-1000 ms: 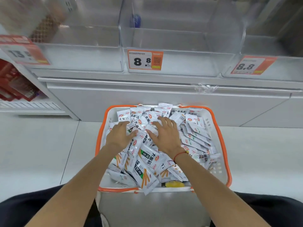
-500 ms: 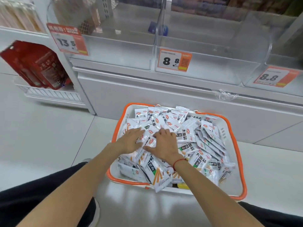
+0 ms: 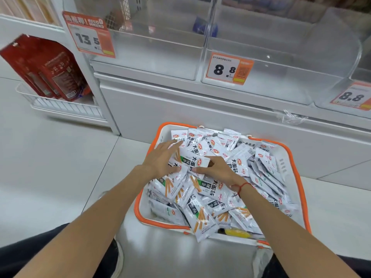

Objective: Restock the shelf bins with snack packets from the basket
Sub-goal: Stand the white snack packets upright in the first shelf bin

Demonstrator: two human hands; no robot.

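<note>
A white basket with an orange rim (image 3: 296, 171) stands on the floor before the shelf, heaped with several white snack packets (image 3: 239, 161). My left hand (image 3: 160, 157) lies on the pile at the basket's left, fingers spread around packets. My right hand (image 3: 216, 169), with a red string at the wrist, presses in from the right. Both hands close on one bunch of packets (image 3: 192, 163) between them. Above stand clear shelf bins: one with an 8.8 tag (image 3: 281, 63) and one with a 13.5 tag (image 3: 156, 47), both looking bare inside.
A third clear bin (image 3: 359, 91) with an 8.8 tag shows at the right edge. Red packages (image 3: 48, 67) stand on a low wire shelf at the left. A white cabinet front runs under the bins. My dark-clothed knees flank the basket on the pale tiled floor.
The view has swung left and closer. My hands have drawn together and gathered a bunch of packets between them; the left fingers now reach further up the pile.
</note>
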